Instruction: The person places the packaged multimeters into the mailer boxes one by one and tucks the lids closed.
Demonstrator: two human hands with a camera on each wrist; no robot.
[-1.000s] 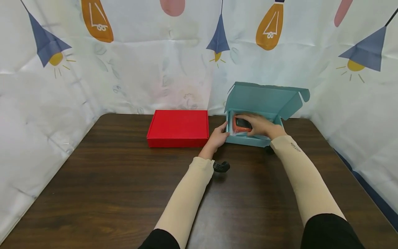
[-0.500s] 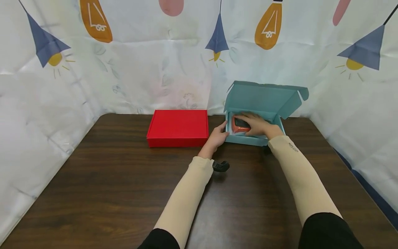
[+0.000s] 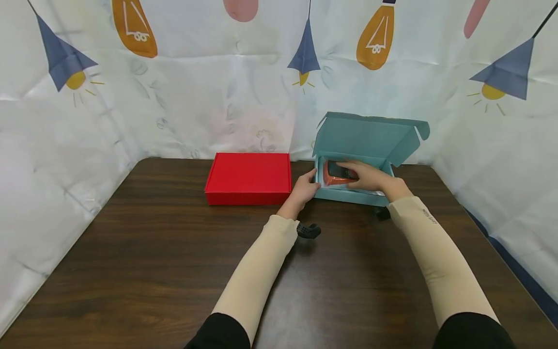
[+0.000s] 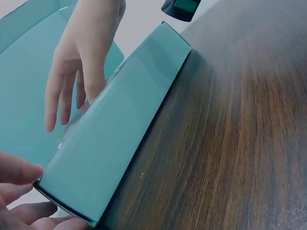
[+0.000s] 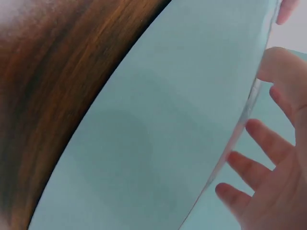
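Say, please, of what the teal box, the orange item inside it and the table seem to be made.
Teal box: likely cardboard, smooth and satin; folded panels and cut flaps suggest it.
Orange item: perhaps plastic, slightly shiny; pale glints hint so, but it shows too small to be sure.
Table: wood or printed laminate, soft sheen; dark grain shows.

2 boxes, 2 hands, 1 orange-and-black object and 1 table are appearing; 3 lamps, 2 bulbs and 2 shapes are patterning 1 backdrop.
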